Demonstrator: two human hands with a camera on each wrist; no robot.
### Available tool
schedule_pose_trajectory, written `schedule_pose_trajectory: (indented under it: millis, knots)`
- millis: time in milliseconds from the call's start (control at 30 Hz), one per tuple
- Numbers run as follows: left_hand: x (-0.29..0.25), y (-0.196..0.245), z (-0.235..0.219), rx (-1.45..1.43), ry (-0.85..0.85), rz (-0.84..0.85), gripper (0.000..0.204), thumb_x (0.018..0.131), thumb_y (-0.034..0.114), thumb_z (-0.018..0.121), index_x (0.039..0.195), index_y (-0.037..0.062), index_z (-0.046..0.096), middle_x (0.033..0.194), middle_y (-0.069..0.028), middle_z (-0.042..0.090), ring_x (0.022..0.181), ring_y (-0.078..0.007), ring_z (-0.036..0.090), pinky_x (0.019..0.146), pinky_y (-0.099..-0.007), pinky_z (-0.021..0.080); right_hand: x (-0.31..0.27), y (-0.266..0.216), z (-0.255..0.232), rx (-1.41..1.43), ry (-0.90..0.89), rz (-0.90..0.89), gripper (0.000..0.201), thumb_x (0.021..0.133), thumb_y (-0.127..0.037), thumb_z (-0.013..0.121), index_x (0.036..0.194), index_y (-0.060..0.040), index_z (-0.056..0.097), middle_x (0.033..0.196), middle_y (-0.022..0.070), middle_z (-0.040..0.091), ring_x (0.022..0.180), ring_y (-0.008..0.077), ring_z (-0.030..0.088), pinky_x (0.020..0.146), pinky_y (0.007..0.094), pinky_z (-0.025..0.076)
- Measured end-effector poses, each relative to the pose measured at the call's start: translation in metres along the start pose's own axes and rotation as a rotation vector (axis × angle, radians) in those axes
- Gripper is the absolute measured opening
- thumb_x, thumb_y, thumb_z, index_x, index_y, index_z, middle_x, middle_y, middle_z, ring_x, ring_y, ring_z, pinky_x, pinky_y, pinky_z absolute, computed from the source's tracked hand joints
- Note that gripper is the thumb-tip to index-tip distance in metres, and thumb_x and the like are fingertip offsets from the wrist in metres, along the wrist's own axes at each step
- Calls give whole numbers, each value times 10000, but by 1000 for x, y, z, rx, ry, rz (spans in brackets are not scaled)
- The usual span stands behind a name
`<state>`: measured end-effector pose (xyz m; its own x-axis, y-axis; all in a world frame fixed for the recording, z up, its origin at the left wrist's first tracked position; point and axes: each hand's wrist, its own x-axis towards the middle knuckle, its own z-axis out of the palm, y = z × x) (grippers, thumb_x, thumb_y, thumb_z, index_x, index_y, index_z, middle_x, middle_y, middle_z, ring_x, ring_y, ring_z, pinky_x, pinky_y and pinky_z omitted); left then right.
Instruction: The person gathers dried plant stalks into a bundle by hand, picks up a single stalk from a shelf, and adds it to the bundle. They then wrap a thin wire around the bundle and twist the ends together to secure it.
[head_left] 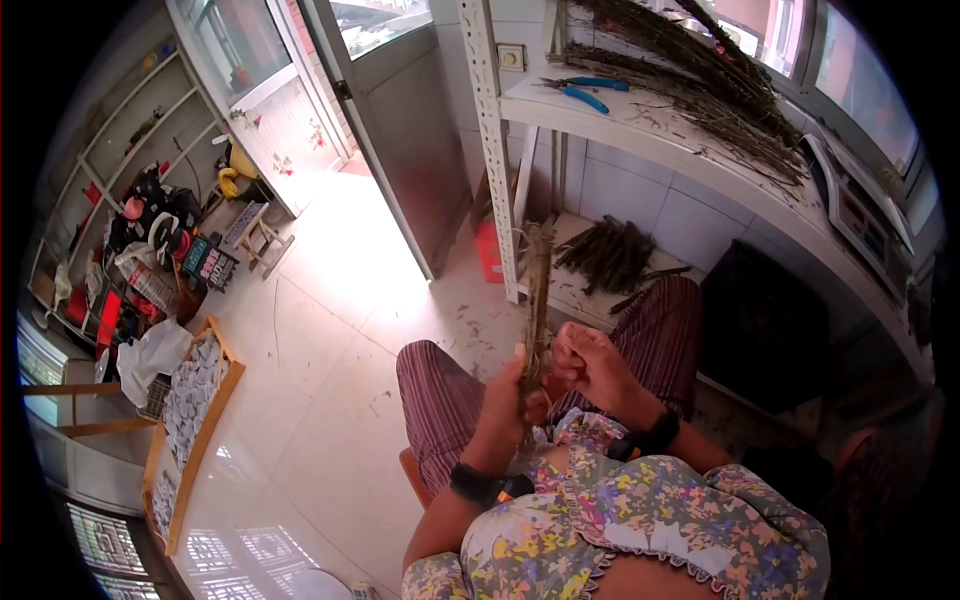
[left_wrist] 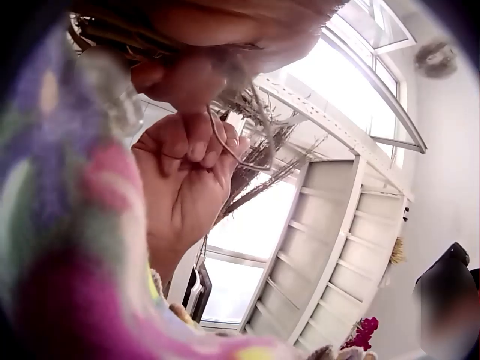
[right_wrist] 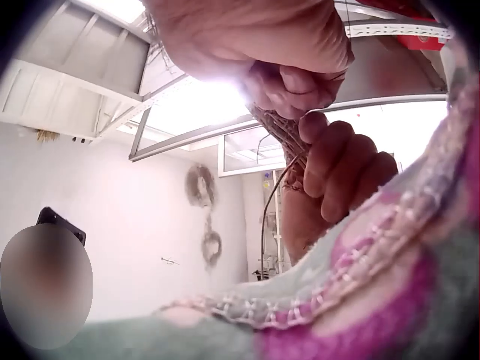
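- Centrally, the left hand [head_left: 508, 395] grips a twig bundle [head_left: 537, 300], held roughly upright above the lap.
- The right hand [head_left: 596, 368] is clenched just beside it; whether it pinches a strand, I cannot tell.
- A thin, bent stem [left_wrist: 234, 154] loops near both hands.
- Beyond the knees, dark cut sticks [head_left: 612, 252] lie on the lower shelf [head_left: 580, 303].
- Above, blue-handled pliers [head_left: 585, 97] and loose twigs [head_left: 680, 75] rest on the upper shelf [head_left: 640, 132].
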<state>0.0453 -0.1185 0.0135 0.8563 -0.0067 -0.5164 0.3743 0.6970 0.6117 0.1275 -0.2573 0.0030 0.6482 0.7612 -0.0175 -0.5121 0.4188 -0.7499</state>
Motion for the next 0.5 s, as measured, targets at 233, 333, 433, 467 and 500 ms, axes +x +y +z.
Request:
schedule_pose_trajectory:
  millis: [233,333,433,467,500]
  knots:
    - [2,-9,-4,133,-74,180,441,966,451,401,767,76,522,512,-3,449,334,-92,340,322,-230,252,3,-1,2,-96,81,75,186,930,-229,577,796,-116,514,587,-86,358,484,18,303,427,197,237]
    - [0,-9,-3,253,-97,246,426,966,442,398,770,85,523,511,1,457,346,-93,354,329,-229,250,4,-1,2,-158,94,39,130,904,-191,616,827,-94,576,587,-96,397,490,5,319,436,199,241]
    - [-5,-8,-1,222,-119,233,402,966,428,407,773,92,517,515,15,449,365,-84,361,345,-225,246,4,-3,4,-169,100,17,113,886,-171,639,827,-79,608,599,-95,438,500,0,340,444,199,245]
    - [-7,-7,0,257,-135,257,406,959,435,418,772,92,527,527,25,445,379,-72,352,357,-222,234,4,-5,5,-163,99,17,113,881,-167,644,822,-75,615,604,-93,451,503,-1,347,445,199,246]
    - [-10,-5,0,292,-150,281,409,951,443,429,772,91,537,538,34,441,393,-60,342,368,-219,222,4,-5,3,-186,101,8,115,880,-167,644,818,-73,617,605,-91,457,505,-2,352,447,199,249]
